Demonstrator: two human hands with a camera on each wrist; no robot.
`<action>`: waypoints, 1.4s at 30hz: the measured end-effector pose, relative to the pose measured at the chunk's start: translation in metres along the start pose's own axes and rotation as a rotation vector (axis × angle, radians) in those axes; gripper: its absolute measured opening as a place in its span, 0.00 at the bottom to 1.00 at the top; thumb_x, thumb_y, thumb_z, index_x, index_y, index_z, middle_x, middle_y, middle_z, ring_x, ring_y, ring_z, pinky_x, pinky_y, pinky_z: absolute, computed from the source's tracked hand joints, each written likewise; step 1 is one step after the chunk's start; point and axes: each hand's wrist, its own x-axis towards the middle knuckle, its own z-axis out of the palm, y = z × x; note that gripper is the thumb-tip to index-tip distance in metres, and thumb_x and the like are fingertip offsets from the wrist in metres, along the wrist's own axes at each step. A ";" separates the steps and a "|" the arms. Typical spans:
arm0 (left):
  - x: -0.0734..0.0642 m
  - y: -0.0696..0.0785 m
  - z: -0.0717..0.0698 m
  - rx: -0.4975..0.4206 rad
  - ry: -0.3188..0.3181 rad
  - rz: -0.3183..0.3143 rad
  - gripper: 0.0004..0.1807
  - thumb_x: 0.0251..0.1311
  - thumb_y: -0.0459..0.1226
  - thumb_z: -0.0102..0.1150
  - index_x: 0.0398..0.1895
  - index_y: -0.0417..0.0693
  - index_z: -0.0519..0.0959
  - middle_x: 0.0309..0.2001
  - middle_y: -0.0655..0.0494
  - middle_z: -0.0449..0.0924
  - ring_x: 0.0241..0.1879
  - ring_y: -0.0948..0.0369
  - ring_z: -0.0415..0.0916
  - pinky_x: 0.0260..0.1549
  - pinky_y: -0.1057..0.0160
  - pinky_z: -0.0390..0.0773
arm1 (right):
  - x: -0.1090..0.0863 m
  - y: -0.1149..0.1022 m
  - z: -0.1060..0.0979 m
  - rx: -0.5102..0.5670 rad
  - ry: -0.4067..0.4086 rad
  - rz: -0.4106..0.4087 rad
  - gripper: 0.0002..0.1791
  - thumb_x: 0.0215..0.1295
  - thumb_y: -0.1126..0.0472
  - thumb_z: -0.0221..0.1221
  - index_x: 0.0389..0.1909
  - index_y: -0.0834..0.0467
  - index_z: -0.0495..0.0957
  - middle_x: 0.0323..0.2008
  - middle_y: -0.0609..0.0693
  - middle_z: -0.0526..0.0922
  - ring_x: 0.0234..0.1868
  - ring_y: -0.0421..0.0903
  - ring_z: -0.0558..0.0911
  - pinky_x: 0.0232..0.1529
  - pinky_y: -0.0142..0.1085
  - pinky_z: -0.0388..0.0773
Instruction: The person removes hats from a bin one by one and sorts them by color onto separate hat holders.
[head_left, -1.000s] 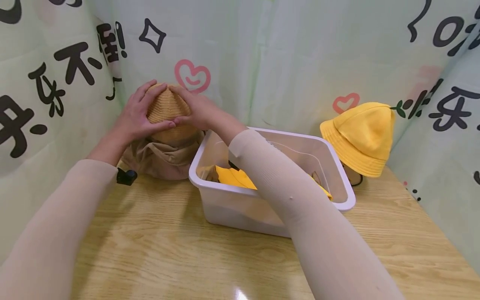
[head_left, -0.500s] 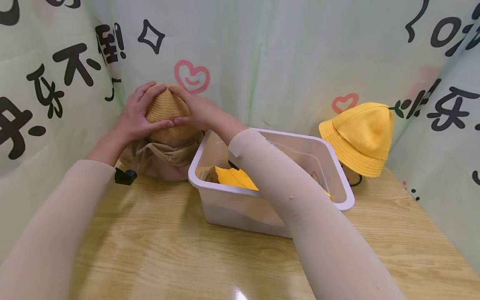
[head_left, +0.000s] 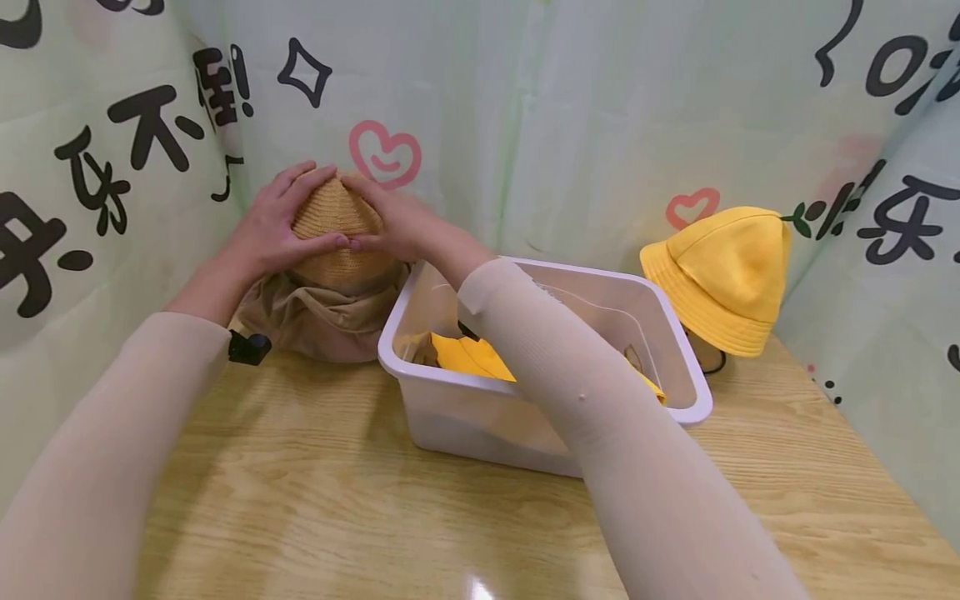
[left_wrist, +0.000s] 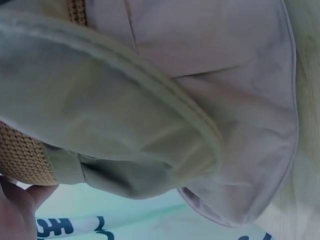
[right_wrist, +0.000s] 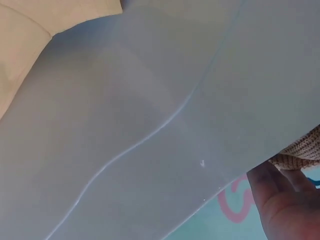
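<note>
At the back left stands a hat (head_left: 333, 215) with a tan woven crown and a beige cloth brim that folds and droops around it. My left hand (head_left: 272, 223) curves its fingers round the crown's left side; my right hand (head_left: 397, 218) holds the right side. The thumbs nearly meet at the front of the crown. The left wrist view is filled by the brim (left_wrist: 115, 105), with part of the woven crown beside my fingers. In the right wrist view, my fingers touch the woven edge beyond the bin wall (right_wrist: 165, 90). Whatever is under the hat is hidden.
A pale plastic bin (head_left: 450, 377) stands right beside the hat, under my right forearm. Yellow cloth (head_left: 474, 357) lies in it, partly covered by the sleeve. A yellow bucket hat (head_left: 723, 279) with a green sprout sits behind the bin's right end. A printed curtain (head_left: 600, 125) surrounds the wooden table.
</note>
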 end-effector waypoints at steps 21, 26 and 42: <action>-0.004 0.008 -0.008 0.067 -0.045 0.003 0.47 0.57 0.62 0.62 0.78 0.66 0.56 0.78 0.45 0.49 0.75 0.37 0.49 0.66 0.29 0.53 | -0.020 0.012 -0.017 -0.009 -0.090 -0.048 0.46 0.69 0.48 0.61 0.80 0.44 0.46 0.78 0.46 0.56 0.75 0.45 0.60 0.73 0.39 0.59; -0.004 0.020 -0.014 0.115 -0.068 0.030 0.45 0.58 0.64 0.60 0.78 0.65 0.57 0.79 0.45 0.48 0.75 0.38 0.47 0.67 0.30 0.53 | -0.039 0.025 -0.027 -0.017 -0.096 -0.083 0.36 0.68 0.51 0.63 0.74 0.51 0.62 0.72 0.50 0.67 0.69 0.49 0.68 0.68 0.41 0.68; -0.038 0.124 0.007 0.159 -0.017 0.491 0.41 0.66 0.69 0.40 0.75 0.59 0.64 0.74 0.47 0.60 0.73 0.45 0.57 0.70 0.42 0.58 | -0.105 0.061 -0.043 -0.091 -0.316 -0.043 0.16 0.67 0.60 0.64 0.55 0.57 0.83 0.47 0.52 0.85 0.49 0.50 0.81 0.49 0.41 0.81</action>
